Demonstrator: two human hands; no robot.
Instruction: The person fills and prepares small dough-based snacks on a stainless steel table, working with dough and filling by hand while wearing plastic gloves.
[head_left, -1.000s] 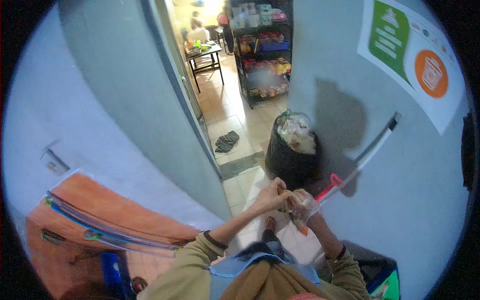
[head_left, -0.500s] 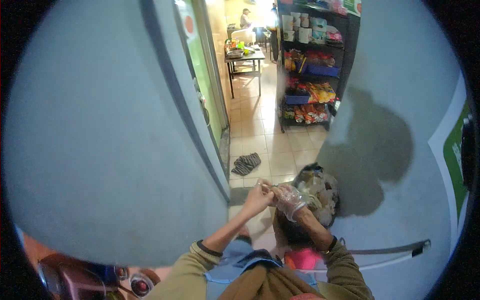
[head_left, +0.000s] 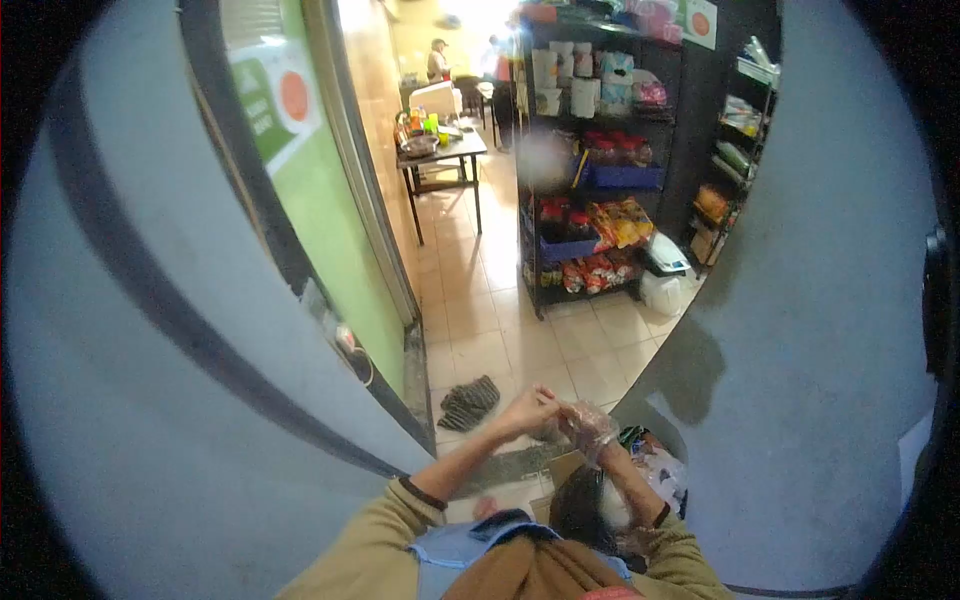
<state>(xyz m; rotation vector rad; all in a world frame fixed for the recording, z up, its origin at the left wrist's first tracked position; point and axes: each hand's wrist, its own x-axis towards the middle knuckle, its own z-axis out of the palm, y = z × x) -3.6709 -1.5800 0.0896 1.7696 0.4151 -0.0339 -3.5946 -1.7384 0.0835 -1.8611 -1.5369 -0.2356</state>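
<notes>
My left hand [head_left: 528, 412] is bare, its fingers pinched together close to the fingertips of my right hand. On my right hand [head_left: 588, 426] is a clear plastic glove [head_left: 600, 430], loose and crinkled around the wrist. The right fingers are curled in toward the left ones. Whatever may be between the fingers of either hand is too small to make out. Below my right hand stands a rubbish bag [head_left: 660, 470] stuffed with plastic and waste, partly covered by my right forearm.
A striped cloth [head_left: 468, 403] lies on the tiled floor beyond the doorway. A black shelf rack [head_left: 535, 250] with packets and jars stands ahead, a white container [head_left: 662, 293] beside it. Further back are a table [head_left: 465, 147] and a person [head_left: 438, 62]. Door panels flank me.
My view has moved forward into the doorway, so the rack looks nearer and a second shelf shows at right. Both hands remain together at the fingertips.
</notes>
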